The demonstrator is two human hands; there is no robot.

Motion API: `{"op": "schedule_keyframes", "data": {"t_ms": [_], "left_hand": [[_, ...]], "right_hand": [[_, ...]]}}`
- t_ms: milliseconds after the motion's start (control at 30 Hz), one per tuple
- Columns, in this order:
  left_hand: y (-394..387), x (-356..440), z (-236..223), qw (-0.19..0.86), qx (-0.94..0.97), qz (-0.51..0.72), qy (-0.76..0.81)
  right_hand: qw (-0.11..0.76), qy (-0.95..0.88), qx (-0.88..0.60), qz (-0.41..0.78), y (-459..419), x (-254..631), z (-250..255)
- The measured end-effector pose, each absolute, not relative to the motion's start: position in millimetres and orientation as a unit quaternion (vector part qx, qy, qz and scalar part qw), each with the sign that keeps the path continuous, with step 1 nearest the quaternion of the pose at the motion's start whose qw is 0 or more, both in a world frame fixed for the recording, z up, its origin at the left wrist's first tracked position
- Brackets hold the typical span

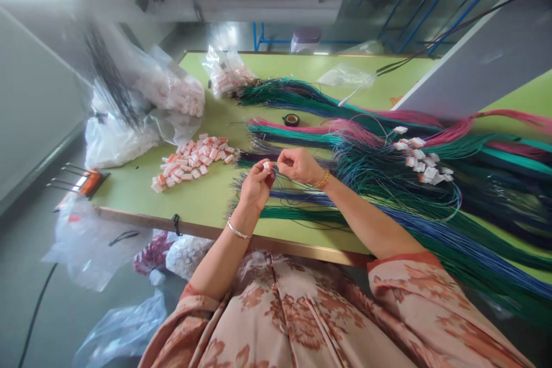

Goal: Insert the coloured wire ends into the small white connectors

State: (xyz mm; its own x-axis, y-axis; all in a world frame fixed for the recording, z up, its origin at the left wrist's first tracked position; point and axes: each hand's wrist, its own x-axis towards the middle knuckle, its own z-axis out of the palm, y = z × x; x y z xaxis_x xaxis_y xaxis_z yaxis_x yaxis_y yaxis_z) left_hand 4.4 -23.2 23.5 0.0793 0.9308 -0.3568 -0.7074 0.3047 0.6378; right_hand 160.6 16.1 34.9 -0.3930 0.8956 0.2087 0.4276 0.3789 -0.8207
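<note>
A small white-and-orange connector (268,167) is being held above the wire bundles (310,214), the left hand (256,187) pinching it between thumb and fingers. Just beside it, the right hand (301,165) is curling with thumb and fingertips closed together, though whether they are gripping a wire is too small to tell. Farther out on the green table (211,198), a pile of similar connectors (194,161) is lying to the left, and a black tape roll (291,120) is resting beyond the hands.
</note>
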Motion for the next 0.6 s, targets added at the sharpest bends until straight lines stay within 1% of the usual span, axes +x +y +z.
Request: {"op": "schedule_keyframes", "data": {"t_ms": [367, 600], "left_hand": [[-25.3, 4.1, 19.5, 0.706, 0.173, 0.574, 0.377], [-28.2, 7.9, 19.3, 0.671, 0.206, 0.586, 0.406]], "right_hand": [[0.316, -0.791, -0.460, 0.250, 12.5, 157.8, 37.1], [0.326, -0.799, -0.445, 0.241, 11.7, 155.8, 35.8]]}}
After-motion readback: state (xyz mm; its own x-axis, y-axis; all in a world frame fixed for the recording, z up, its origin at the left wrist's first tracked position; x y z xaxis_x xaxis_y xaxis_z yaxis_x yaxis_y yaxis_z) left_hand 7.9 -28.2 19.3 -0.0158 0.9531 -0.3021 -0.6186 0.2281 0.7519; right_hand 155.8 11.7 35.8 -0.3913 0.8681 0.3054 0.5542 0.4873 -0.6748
